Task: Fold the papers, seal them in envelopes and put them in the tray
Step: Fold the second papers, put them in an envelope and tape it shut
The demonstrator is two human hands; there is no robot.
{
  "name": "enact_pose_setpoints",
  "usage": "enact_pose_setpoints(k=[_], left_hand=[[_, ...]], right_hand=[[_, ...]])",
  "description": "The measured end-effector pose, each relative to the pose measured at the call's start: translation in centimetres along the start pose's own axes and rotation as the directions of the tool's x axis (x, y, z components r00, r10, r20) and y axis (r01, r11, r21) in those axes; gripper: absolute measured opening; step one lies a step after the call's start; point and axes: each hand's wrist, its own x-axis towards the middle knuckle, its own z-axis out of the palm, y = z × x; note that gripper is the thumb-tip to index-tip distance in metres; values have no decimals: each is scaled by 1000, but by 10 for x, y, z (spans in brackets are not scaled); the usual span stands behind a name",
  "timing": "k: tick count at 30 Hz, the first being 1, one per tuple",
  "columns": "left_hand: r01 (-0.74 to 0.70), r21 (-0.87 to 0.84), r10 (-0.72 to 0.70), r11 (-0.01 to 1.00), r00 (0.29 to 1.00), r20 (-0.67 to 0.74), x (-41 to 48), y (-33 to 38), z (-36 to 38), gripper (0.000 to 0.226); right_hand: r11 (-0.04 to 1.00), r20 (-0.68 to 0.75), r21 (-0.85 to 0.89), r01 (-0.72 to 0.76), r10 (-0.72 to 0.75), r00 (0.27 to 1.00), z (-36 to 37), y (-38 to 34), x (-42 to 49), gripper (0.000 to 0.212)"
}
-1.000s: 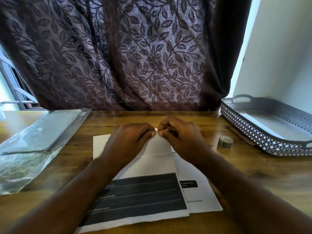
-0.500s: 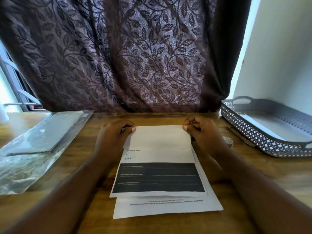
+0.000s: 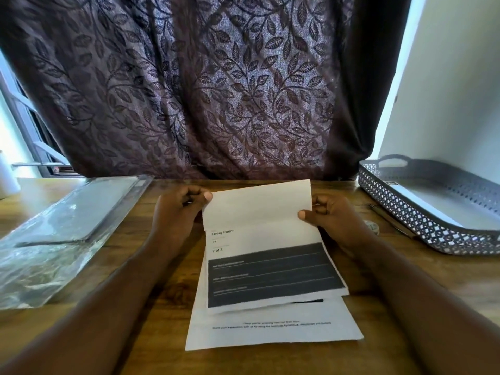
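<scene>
Centre frame: top sheet (image 3: 259, 212), white, text "Living Room / 17 / 2 of 3", dark printed block across its lower half. Far end tilted up, crease line across it. Left hand (image 3: 178, 212) pinches the upper left edge, thumb on top. Right hand (image 3: 332, 220) pinches the right edge at the crease. Second sheet (image 3: 270, 328) lies flat underneath, showing at the bottom. Wooden table (image 3: 162, 266). Right edge of frame: grey perforated tray (image 3: 405, 209). Left: clear plastic sleeve (image 3: 67, 226). Small roll (image 3: 372, 227) just beside the right wrist. Top: leaf-patterned curtain (image 3: 203, 90).
</scene>
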Motion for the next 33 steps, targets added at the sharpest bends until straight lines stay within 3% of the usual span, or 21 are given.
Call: enact_pose_setpoints(k=[3, 6, 10, 15, 21, 24, 25, 28, 31, 33], left_hand=[[177, -372, -117, 911, 977, 178, -3, 3, 5, 17], [230, -357, -132, 906, 952, 278, -7, 1, 11, 19], [212, -341, -128, 916, 959, 251, -6, -3, 14, 14], [259, -515, -133, 817, 954, 270, -5, 0, 12, 29], [261, -540, -119, 800, 952, 283, -5, -5, 12, 41], [232, -468, -100, 853, 952, 289, -3, -10, 12, 20], [215, -415, -94, 884, 952, 292, -3, -11, 11, 12], [176, -271, -95, 946, 953, 286, -2, -17, 12, 23], [119, -143, -80, 983, 964, 254, -2, -18, 13, 12], [70, -81, -48, 994, 969, 243, -2, -16, 12, 6]], right_hand=[[979, -79, 202, -22, 39, 996, 1, 3, 3, 24], [952, -96, 300, -55, 88, 992, -1, 6, 4, 24], [931, -80, 350, -103, 139, 987, -2, 6, 6, 24], [883, -94, 453, -119, 180, 979, -2, -2, 5, 17], [879, -2, 421, -222, 246, 969, -3, 4, 7, 34], [939, -16, 297, -175, 188, 982, -3, 5, 7, 13], [962, -27, 236, -134, 145, 989, -2, 6, 6, 18], [998, -46, -61, -16, 13, 999, 2, 7, 5, 28], [904, -24, -406, 134, -158, 987, 1, 4, 4, 25], [827, 0, -528, 195, -230, 973, 4, 0, 3, 23]])
